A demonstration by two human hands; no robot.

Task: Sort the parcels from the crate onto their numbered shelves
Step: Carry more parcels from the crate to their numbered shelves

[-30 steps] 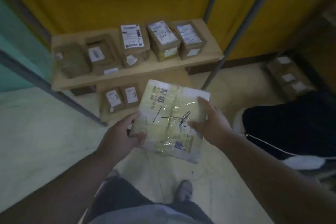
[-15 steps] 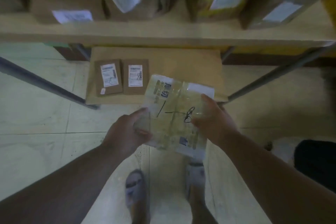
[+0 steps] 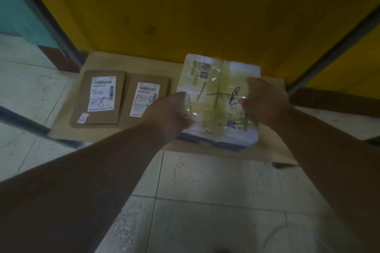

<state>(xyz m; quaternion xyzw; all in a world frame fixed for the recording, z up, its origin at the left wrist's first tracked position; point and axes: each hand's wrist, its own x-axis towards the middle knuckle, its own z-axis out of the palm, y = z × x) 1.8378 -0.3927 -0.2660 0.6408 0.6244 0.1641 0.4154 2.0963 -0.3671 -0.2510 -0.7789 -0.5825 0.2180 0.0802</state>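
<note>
The taped parcel [image 3: 218, 98] sits on the right half of the low shelf board [image 3: 144, 63], its far edge close to the yellow back wall [image 3: 185, 6] and its near edge just short of the board's front edge. It is wrapped in glossy clear tape over pale printed paper, with "1—8" scrawled across the top in black marker. I cannot tell whether it rests fully on the board or is a touch lifted.

My left hand [image 3: 166, 113] grips its left edge, fingers curled around the side and the thumb on top. My right hand [image 3: 265, 102] holds the right edge the same way, fingers wrapped over the tape beside the written 8.

To the left on the same board lie two flat brown parcels side by side, touching or nearly so. The left brown parcel [image 3: 98, 98] is near the board's left edge and bears a white label with a barcode and a hand-drawn 8. The middle brown parcel [image 3: 144, 100] lies between it and the taped one, partly hidden by my left hand.

Dark metal uprights [image 3: 333, 47] slant at both sides, and pale floor tiles [image 3: 205, 191] spread in front.
</note>
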